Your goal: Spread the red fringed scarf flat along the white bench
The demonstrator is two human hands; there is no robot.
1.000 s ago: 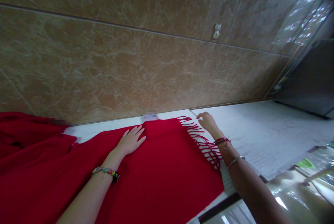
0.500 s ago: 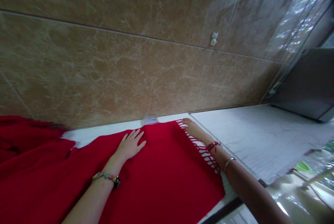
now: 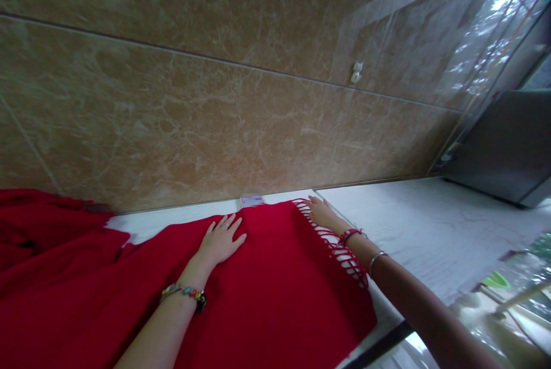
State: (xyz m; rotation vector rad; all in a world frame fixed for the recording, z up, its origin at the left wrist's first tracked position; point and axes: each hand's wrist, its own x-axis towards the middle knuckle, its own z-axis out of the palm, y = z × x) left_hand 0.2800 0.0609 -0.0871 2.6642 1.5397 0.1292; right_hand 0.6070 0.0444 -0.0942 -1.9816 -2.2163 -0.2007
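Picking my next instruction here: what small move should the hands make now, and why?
Probably sweep the right hand along the fringe toward its near end: the nearer strands look crossed, the hand is at the far end, and the left hand lies flat on the red cloth, which may steady it.

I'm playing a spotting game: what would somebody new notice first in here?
First, the big red fringed cloth, spread across a white wood-grained tabletop. The person's left hand lies flat on it; the right hand is at its fringed edge. Behind rises a shiny brown marbled wall.
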